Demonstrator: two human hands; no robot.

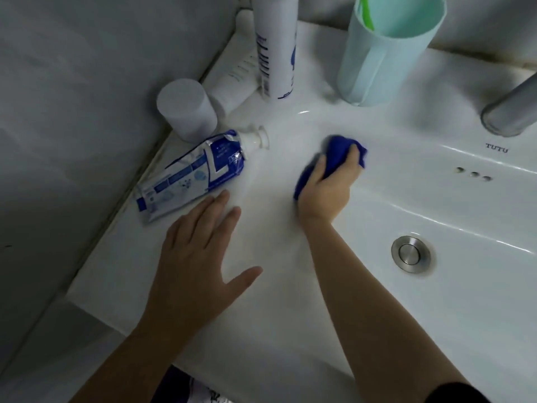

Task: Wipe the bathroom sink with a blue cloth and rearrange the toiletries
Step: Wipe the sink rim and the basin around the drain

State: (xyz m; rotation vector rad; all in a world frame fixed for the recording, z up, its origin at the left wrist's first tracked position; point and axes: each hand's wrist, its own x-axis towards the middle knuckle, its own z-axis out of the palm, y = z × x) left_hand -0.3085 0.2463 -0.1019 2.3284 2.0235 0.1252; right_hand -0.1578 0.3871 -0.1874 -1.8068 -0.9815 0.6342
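My right hand grips a bunched blue cloth and presses it on the flat left ledge of the white sink. My left hand lies flat on the ledge with fingers spread, its fingertips just short of a crumpled blue-and-white toothpaste tube that lies on its side. Behind the tube stand a white cap-shaped container, a white tube lying down, a tall white spray can and a pale green cup holding a green toothbrush.
A grey wall runs along the left of the sink. The basin drops away to the right, with a metal drain plug, overflow holes and the faucet base at the far right.
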